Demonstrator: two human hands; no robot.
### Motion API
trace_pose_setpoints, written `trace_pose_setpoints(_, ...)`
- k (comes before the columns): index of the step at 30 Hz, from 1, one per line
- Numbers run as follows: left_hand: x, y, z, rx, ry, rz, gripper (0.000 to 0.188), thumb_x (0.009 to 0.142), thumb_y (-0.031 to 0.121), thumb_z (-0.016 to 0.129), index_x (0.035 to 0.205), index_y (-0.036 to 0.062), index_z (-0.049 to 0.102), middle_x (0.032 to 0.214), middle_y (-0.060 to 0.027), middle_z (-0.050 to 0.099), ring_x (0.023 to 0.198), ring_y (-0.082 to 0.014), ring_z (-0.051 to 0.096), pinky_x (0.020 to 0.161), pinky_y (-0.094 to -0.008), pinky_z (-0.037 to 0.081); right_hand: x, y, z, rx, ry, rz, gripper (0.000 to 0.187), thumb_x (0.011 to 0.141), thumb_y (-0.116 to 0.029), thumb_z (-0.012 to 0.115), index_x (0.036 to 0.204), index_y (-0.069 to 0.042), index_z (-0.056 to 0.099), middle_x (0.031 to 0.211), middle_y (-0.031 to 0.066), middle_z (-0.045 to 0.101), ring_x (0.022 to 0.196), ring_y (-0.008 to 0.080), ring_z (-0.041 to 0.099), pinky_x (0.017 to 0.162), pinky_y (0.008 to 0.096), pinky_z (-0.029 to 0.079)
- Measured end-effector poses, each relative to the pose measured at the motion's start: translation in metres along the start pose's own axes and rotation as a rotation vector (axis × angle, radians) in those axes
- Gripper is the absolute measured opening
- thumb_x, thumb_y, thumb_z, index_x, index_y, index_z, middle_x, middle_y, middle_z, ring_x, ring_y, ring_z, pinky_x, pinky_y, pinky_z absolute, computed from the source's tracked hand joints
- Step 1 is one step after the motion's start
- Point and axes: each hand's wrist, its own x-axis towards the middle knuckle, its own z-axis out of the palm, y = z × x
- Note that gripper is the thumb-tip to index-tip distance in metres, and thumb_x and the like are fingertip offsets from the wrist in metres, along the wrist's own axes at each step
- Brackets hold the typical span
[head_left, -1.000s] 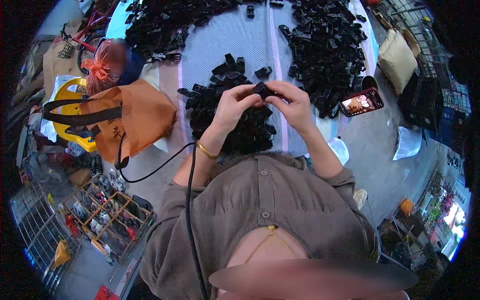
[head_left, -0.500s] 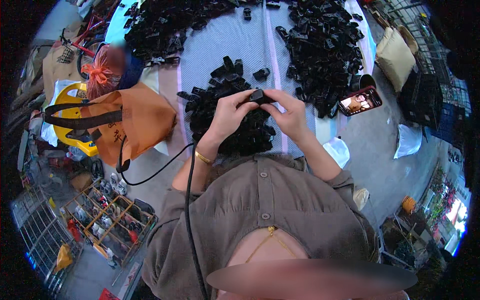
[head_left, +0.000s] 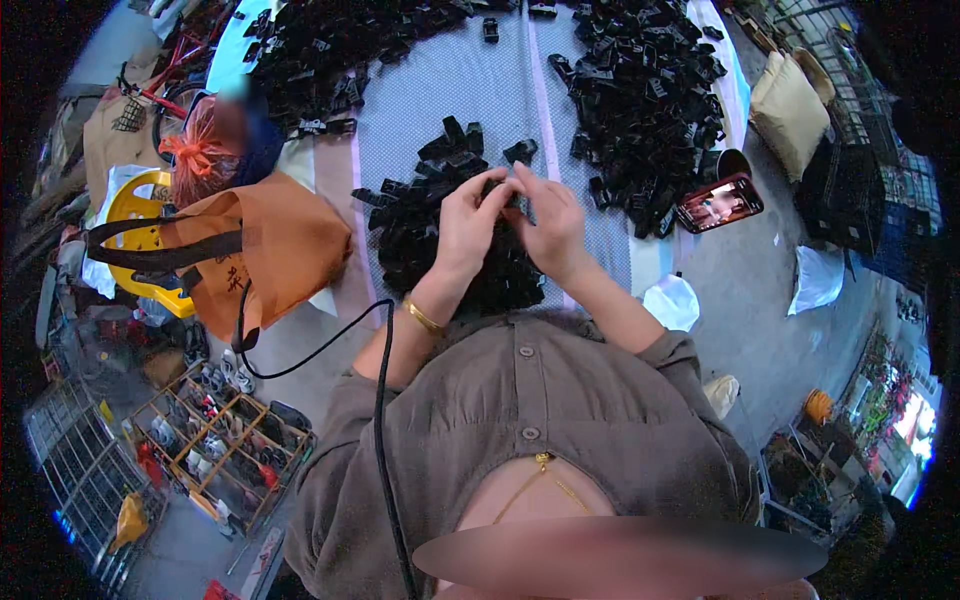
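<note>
My left hand point(head_left: 468, 228) and my right hand point(head_left: 553, 228) meet above a near heap of small black plastic parts point(head_left: 410, 220). Between their fingertips is one small black plastic part point(head_left: 493, 186), mostly covered by the fingers. The left thumb and forefinger pinch it, and the right fingers are bent against its other side. Just beyond the fingertips, a single loose black part point(head_left: 520, 151) lies on the patterned cloth point(head_left: 440, 85).
Larger heaps of black parts lie at the far left point(head_left: 310, 60) and right point(head_left: 645, 90). A phone point(head_left: 720, 204) leans at the table's right edge. To the left, an orange bag point(head_left: 290, 240) stands by a yellow stool point(head_left: 125, 215). A black cord point(head_left: 381, 430) hangs beside my left arm.
My hands have drawn closer together and turned, so the fingers now cover most of the black part that showed between them before. The heaps lie as they were.
</note>
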Motion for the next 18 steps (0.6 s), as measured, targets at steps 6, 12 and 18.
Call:
trace_pose_setpoints(6, 0.009, 0.026, -0.023, 0.385, -0.047, 0.014, 0.028, 0.083, 0.009, 0.057, 0.110, 0.0004, 0.054, 0.089, -0.0121, 0.063, 0.073, -0.0141, 0.060, 0.062, -0.0255, 0.047, 0.022, 0.046, 0.001, 0.194, -0.027, -0.052, 0.036, 0.068, -0.017, 0.070, 0.099, -0.004, 0.059, 0.096, 0.0113, 0.062, 0.082, 0.0270, 0.058, 0.074, 0.0360, 0.047)
trace_pose_setpoints(12, 0.021, 0.008, -0.047, 1.290, -0.078, 0.228, 0.037, 0.074, 0.032, 0.064, 0.100, 0.0052, 0.059, 0.087, -0.0147, 0.061, 0.080, -0.0326, 0.057, 0.072, -0.0425, 0.046, 0.116, 0.154, 0.006, -0.685, -0.030, -0.015, 0.026, 0.075, -0.021, 0.060, 0.097, -0.008, 0.054, 0.087, 0.0072, 0.060, 0.085, 0.0288, 0.053, 0.072, 0.0414, 0.043)
trace_pose_setpoints(18, 0.024, 0.013, -0.028, 1.591, -0.219, 0.252, 0.040, 0.071, 0.043, 0.064, 0.090, 0.0085, 0.065, 0.093, -0.0111, 0.056, 0.092, -0.0304, 0.050, 0.072, -0.0429, 0.045, 0.133, 0.183, 0.026, -1.049, -0.265, -0.023, 0.022, 0.074, -0.024, 0.060, 0.092, -0.012, 0.056, 0.081, 0.0039, 0.060, 0.086, 0.0221, 0.052, 0.072, 0.0443, 0.038)
